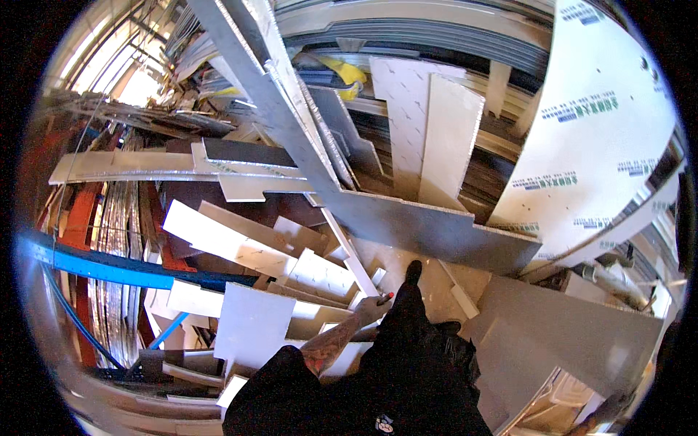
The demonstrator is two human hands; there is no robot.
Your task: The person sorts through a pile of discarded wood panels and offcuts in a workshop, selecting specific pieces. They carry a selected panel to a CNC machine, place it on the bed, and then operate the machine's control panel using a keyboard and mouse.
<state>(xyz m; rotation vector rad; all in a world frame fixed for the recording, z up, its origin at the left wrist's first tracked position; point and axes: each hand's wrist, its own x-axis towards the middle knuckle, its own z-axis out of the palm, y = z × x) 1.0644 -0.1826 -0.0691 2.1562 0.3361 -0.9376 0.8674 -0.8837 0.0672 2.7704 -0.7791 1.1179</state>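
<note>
The left hand (372, 308) hangs at the end of an extended forearm, fingers curled around a small red-tipped marker (386, 296). The marker sits just below frame centre, its tip pointing toward 2 o'clock. The right hand is out of view. White panel offcuts (240, 247) lie stacked at 9 o'clock of the hand. A long grey panel (436, 229) crosses at 12 o'clock. A blue rack beam (109, 267) runs at far left. A large white sheet (596, 131) stands at 2 o'clock.
</note>
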